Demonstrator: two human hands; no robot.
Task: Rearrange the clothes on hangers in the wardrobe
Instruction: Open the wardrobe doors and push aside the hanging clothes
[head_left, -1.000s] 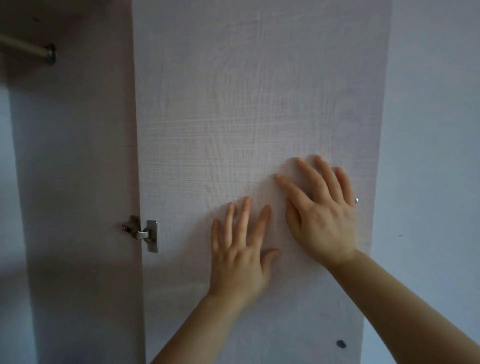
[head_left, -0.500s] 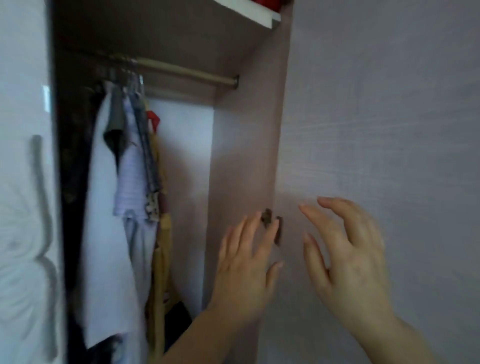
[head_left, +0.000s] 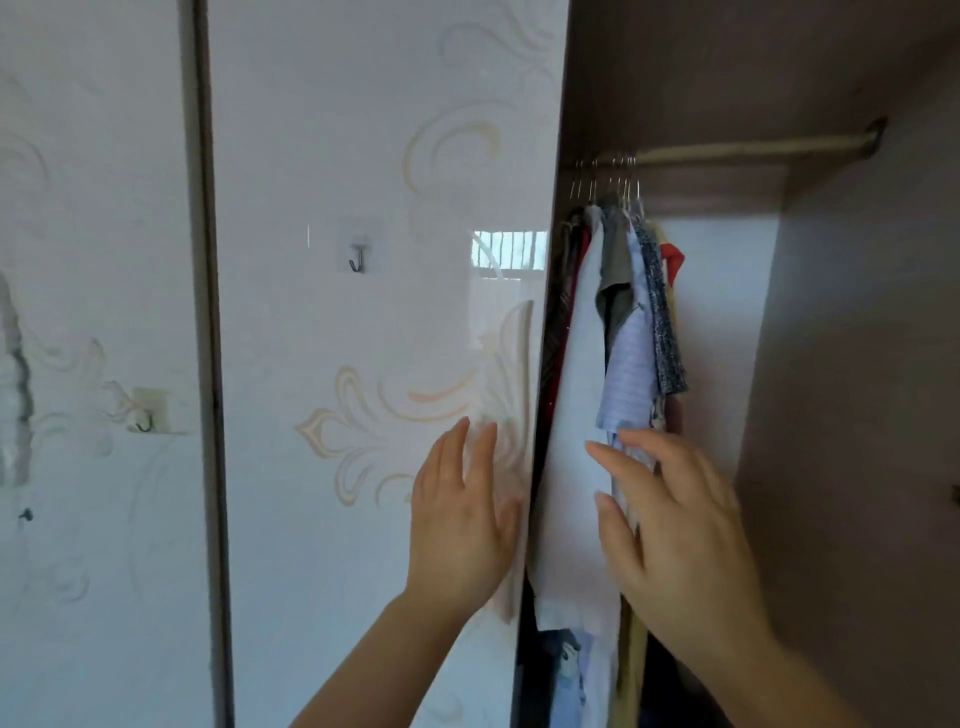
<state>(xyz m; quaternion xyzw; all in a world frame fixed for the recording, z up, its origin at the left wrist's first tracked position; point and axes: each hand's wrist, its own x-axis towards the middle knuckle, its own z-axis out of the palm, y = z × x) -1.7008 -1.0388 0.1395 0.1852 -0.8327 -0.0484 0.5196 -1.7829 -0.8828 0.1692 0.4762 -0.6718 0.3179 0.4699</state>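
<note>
Two hands are up and neither grips anything. The clothes (head_left: 618, 322) hang bunched at the left end of the rail (head_left: 753, 148), with the wire hanger hooks (head_left: 608, 179) packed tight and the long axis straight down from the rail. The rail's right stretch is bare. The right hand (head_left: 675, 530), below the rail's left end, has spread, loosely bent fingers at the white garment (head_left: 571, 415); contact unclear. It is the nearer hand. The left hand (head_left: 462, 525) lies flat, fingers straight, on the glossy door (head_left: 363, 364) left of the rail. Likely next: slide the hangers rightward along the rail.
</note>
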